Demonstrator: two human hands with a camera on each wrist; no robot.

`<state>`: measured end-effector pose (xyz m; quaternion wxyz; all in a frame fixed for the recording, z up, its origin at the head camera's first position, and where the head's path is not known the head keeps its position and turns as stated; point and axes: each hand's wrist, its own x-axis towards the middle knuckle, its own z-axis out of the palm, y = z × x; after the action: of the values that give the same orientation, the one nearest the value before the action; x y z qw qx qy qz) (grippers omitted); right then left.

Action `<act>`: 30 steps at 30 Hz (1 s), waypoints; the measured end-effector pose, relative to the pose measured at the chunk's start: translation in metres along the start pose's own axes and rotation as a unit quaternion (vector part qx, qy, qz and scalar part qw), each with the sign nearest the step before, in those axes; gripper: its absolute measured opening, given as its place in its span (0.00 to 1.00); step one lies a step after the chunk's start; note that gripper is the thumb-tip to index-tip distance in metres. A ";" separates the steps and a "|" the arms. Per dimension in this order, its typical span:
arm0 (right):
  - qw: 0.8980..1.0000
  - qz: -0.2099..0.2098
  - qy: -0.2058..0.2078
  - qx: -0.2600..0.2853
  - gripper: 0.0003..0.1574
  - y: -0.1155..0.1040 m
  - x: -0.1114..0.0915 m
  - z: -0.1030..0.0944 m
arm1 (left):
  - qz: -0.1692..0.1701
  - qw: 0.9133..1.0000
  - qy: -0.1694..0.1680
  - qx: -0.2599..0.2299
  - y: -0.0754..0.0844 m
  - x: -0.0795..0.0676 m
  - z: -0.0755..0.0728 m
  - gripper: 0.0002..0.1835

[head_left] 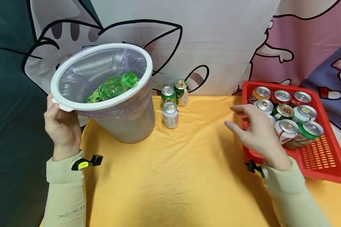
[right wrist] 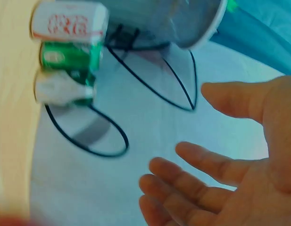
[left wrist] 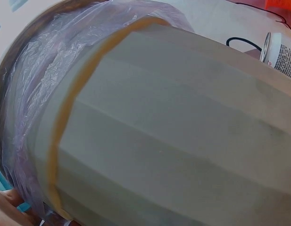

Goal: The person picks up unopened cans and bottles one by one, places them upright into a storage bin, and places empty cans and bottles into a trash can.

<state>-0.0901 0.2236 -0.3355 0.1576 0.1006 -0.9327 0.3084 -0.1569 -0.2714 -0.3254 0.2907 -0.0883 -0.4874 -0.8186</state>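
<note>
With its thumb over the white rim, my left hand [head_left: 63, 129] grips the left side of a grey trash can [head_left: 128, 126], which leans toward me. A clear purplish bag lines the can, and a green plastic bottle [head_left: 113, 86] lies inside. My right hand [head_left: 258, 132] hovers by the left edge of a red basket [head_left: 336, 164], fingers spread and holding nothing. Several drink cans, among them a green-topped can [head_left: 309, 132], stand in that basket. In the right wrist view the palm and spread fingers [right wrist: 197, 160] show.
Three cans stand on the yellow cloth [head_left: 182, 176] beside the trash can: a white can [head_left: 170, 116], a green can [head_left: 168, 94] and a green-and-cream can [head_left: 181, 93]. Behind them hangs a printed curtain [head_left: 224, 41].
</note>
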 end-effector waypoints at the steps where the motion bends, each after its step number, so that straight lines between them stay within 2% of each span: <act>1: 1.000 -0.004 0.002 0.009 0.31 -0.003 0.003 0.006 | 0.002 1.000 0.001 -0.003 0.000 0.000 0.000 0.28; 5: 0.999 -0.021 0.000 0.039 0.31 -0.015 0.013 0.033 | 0.004 1.000 0.006 -0.012 0.000 0.001 -0.001 0.28; 12: 0.997 0.002 -0.057 0.058 0.38 -0.038 0.030 0.076 | -0.003 1.000 0.010 -0.023 -0.002 0.000 0.000 0.30; 16: 0.995 -0.006 -0.070 0.077 0.42 -0.046 0.044 0.103 | -0.003 0.999 0.012 -0.035 -0.004 0.001 0.001 0.29; 24: 0.987 -0.022 -0.064 0.145 0.47 -0.048 0.066 0.158 | -0.004 0.999 0.011 -0.034 -0.003 0.001 0.000 0.30; 30: 0.984 -0.012 -0.033 0.174 0.52 -0.050 0.072 0.185 | -0.005 1.000 0.011 -0.024 -0.003 0.000 0.000 0.31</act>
<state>-0.1859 0.0655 -0.4237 0.1104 0.1479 -0.8683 0.4603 -0.1587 -0.2703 -0.3273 0.2901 -0.0838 -0.4652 -0.8321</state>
